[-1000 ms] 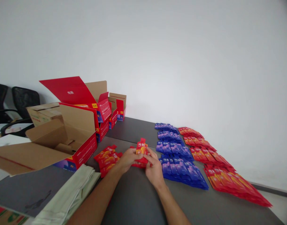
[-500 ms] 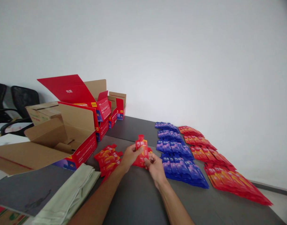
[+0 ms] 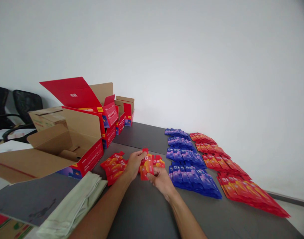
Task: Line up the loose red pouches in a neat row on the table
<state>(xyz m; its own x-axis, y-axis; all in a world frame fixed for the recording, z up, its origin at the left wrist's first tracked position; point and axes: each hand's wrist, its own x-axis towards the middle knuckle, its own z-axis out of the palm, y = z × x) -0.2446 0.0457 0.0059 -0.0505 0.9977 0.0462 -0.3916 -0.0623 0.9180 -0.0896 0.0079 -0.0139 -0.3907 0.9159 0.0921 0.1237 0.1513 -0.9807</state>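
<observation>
1. Lowered since earlier: red sachet [image 3: 147,166], now just above the bench [image 3: 147,212].
2. Pinched by left hand [image 3: 133,163] and right hand [image 3: 159,179].
3. Risks slipping, scattering neighbouring red sachets [image 3: 113,166].

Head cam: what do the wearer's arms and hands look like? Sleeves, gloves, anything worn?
Both forearms are bare up to the frame edge, with no sleeves in view. The left hand and right hand are ungloved; no watch, ring, band or marking shows on either wrist.

Glossy plastic sachets [image 3: 147,165], matt dark table [image 3: 147,212], brown cardboard box [image 3: 54,149] with shiny red print, soft pale cloth [image 3: 74,205].
</observation>
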